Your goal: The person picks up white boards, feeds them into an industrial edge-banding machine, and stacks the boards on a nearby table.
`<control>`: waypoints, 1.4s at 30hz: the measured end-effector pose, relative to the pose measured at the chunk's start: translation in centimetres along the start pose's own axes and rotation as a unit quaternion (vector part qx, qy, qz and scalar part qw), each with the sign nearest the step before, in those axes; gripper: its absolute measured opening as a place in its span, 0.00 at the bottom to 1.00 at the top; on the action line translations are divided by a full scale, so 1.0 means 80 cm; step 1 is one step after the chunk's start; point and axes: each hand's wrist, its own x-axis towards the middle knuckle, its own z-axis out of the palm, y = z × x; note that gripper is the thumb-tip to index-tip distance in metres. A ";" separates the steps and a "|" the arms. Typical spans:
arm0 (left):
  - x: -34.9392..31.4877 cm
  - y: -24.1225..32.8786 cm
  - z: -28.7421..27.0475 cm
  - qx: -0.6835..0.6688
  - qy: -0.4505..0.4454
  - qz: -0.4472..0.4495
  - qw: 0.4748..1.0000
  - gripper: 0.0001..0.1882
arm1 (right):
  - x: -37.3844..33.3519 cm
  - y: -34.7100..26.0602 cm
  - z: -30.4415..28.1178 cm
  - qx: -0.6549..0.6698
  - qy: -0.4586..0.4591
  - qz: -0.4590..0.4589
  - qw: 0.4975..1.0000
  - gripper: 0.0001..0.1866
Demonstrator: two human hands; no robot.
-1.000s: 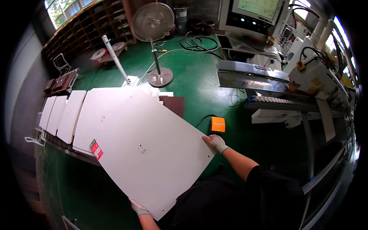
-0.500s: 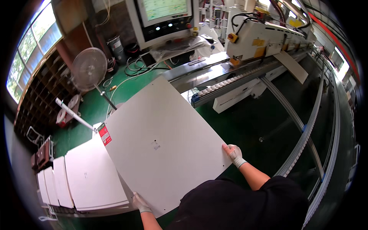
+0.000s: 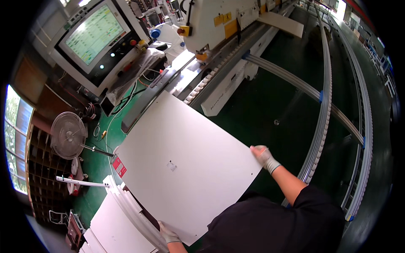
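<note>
A large white panel [image 3: 190, 143] is held up in front of me, roughly level, by both hands. Small dark holes mark its corners, a small label lies near its middle, and a red-and-green sticker [image 3: 119, 165] sits on its left edge. My left hand [image 3: 168, 232], gloved, grips the near left edge. At the right edge my right hand [image 3: 265, 158], also gloved, has its thumb on top and its other fingers partly hidden. The panel's far corner reaches the metal bed [image 3: 147, 101] of a machine; whether it touches cannot be told.
Stacked white panels [image 3: 120, 223] stand at lower left, beside a pedestal fan [image 3: 68, 135]. A machine [image 3: 215, 25] with a roller track runs away to the right, with metal rails [image 3: 291, 76] beyond it. A control screen [image 3: 93, 36] is at upper left. Another board [image 3: 282, 23] rests farther along.
My view has turned to the right, so the screen and fan sit further left. Both hands keep hold of the panel, whose far corner now appears closer to the machine bed.
</note>
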 end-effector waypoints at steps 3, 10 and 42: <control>-0.015 0.015 0.020 -0.018 -0.023 -0.072 0.997 0.32 | 0.036 -0.012 -0.033 0.358 -0.015 0.131 0.924 0.19; -0.071 0.052 0.119 -0.097 -0.125 -0.163 0.974 0.29 | 0.051 -0.037 -0.064 0.654 0.140 0.146 0.729 0.25; -0.096 0.051 0.498 -0.120 -0.307 -0.357 0.874 0.28 | 0.072 -0.026 -0.027 0.678 -0.024 0.167 0.715 0.33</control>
